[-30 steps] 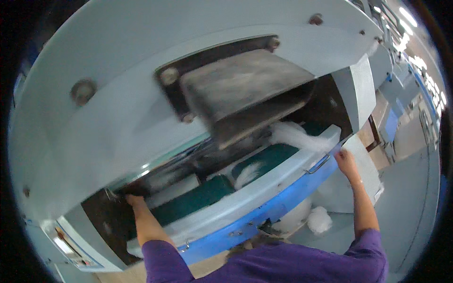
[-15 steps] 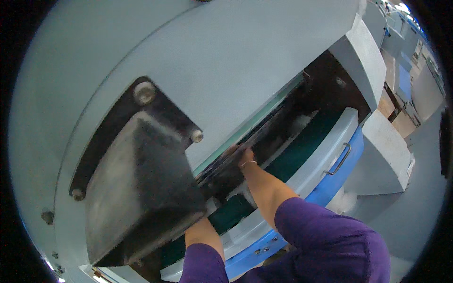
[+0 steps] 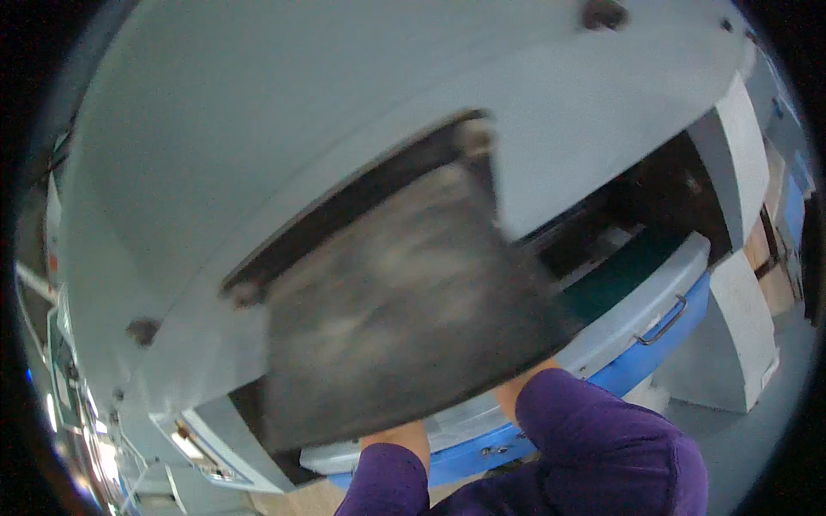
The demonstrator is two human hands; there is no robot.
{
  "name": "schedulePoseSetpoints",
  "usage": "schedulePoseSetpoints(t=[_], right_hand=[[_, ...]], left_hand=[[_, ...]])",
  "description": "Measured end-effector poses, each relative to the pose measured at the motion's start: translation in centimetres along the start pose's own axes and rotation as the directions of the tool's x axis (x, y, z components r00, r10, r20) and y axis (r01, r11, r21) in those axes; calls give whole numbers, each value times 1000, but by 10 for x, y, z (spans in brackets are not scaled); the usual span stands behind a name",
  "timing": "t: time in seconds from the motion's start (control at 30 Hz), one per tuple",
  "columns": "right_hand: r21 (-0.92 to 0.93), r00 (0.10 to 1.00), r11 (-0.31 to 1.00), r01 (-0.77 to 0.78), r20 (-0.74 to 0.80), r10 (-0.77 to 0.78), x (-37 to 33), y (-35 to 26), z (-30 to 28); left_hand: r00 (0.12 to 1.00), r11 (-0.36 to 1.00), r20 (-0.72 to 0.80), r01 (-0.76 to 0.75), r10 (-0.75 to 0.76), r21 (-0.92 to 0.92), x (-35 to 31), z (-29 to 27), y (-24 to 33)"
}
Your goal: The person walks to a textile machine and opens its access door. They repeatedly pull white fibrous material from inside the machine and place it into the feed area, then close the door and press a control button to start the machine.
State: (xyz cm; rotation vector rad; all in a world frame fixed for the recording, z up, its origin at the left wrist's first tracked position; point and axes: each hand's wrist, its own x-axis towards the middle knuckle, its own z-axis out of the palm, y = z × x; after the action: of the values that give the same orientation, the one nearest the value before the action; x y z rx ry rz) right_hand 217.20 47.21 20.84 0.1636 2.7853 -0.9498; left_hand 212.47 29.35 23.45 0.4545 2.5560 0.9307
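Note:
Both of my forearms reach in under a dark grey, worn box-shaped cover [image 3: 404, 301] bolted to a large pale machine body [image 3: 344, 129]. My left forearm [image 3: 397, 439] enters below the cover's lower edge, and my right forearm [image 3: 522, 390] passes beneath its right corner. The cover hides both hands, so their fingers and anything in them cannot be seen. Around them is a long recess [image 3: 594, 236] with a dark inside and a dark green strip [image 3: 625, 288]. A curved white rim [image 3: 662, 271] runs along its near side.
Along the rim's outside lies a blue panel [image 3: 615, 371] with a metal handle [image 3: 662, 321]. White angular housings [image 3: 727, 331] stand at the right. A protruding bolt [image 3: 605, 13] shows at the top. Other equipment lines the far left and right edges, blurred.
My view has swung left, so the cover now sits more centrally and larger. My right hand, seen in the recess before, is now behind the cover, with its arm farther left along the rim.

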Motion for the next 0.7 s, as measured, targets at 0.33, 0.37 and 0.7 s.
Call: schedulePoseSetpoints(t=[0.33,0.37,0.7], right_hand=[[-306,652,669,677,672,-352,-62,-151,-95],[-624,877,644,443,450,-168,-62,-152,-93],[-292,498,411,863,364,-787,127,-133,97]], left_hand=[[908,362,409,414,-95,-835,-107,-63,9],[956,679,179,293,-234,-673,-140,-68,12],[817,902,-406,-297,410,314,-235,-99,-2]])
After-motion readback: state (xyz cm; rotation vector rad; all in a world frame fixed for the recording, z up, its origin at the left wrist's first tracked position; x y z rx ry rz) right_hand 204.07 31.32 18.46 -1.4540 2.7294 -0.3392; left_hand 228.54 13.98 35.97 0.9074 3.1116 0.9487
